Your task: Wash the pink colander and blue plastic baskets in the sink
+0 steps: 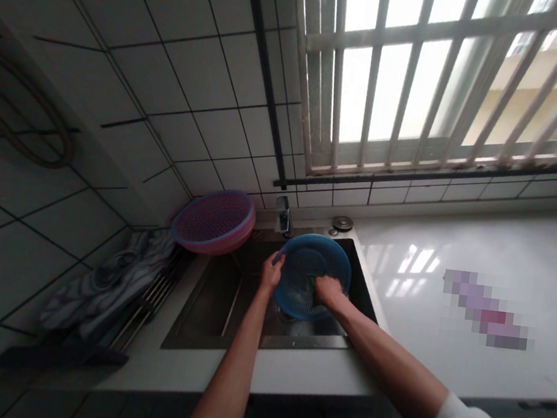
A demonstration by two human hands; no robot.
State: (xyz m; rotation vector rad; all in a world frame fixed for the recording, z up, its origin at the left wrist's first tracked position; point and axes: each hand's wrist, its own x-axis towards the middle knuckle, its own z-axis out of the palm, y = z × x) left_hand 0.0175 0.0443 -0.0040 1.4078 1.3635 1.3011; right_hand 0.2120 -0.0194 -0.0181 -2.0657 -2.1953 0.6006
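A blue plastic colander [311, 253] with a slotted wall is tilted over the steel sink [207, 308]. My left hand [272, 274] is closed on its left rim, thumb over the edge. Inside the colander, my right hand [329, 291] is closed and presses toward the inner wall. A small dark-green piece [310, 282] shows at its fingertips; its kind is too unclear to name. Behind the colander stands the chrome faucet [282, 215]; I cannot make out whether water runs.
A pink and blue basket [214, 222] rests at the sink's back left corner. Striped cloth [114, 277] lies over a rack on the left. A metal drain strainer [342, 223] sits behind the sink. On the white counter [414, 345] is a blurred-out item [485, 311]. A barred window is above.
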